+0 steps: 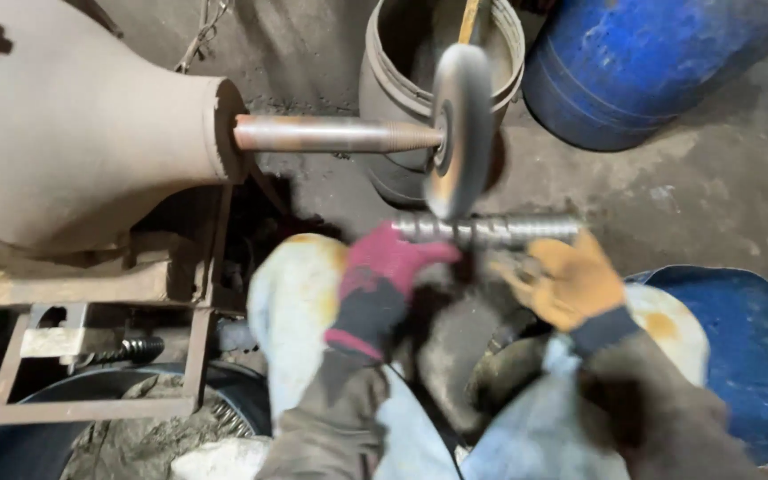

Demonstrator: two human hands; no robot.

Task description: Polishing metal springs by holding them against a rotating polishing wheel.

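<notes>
1. Both hands, the left hand [384, 271] in a red glove and the right hand [571, 280] in a yellow glove, clamp the ends of a ribbed metal rod [491, 229].
2. That rod lies level, pressed up against the lower rim of the blurred wheel [460, 129] on the motor's shaft [331, 133].
3. Judging by this, polishing is underway; next the rod likely needs turning or sliding along, grip kept firm.

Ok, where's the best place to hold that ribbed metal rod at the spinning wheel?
Probably by its two ends, from below, as now: left hand on the left end, right hand under the right. The ribbed metal rod lies level beneath the spinning wheel, so its middle stays clear.
</notes>
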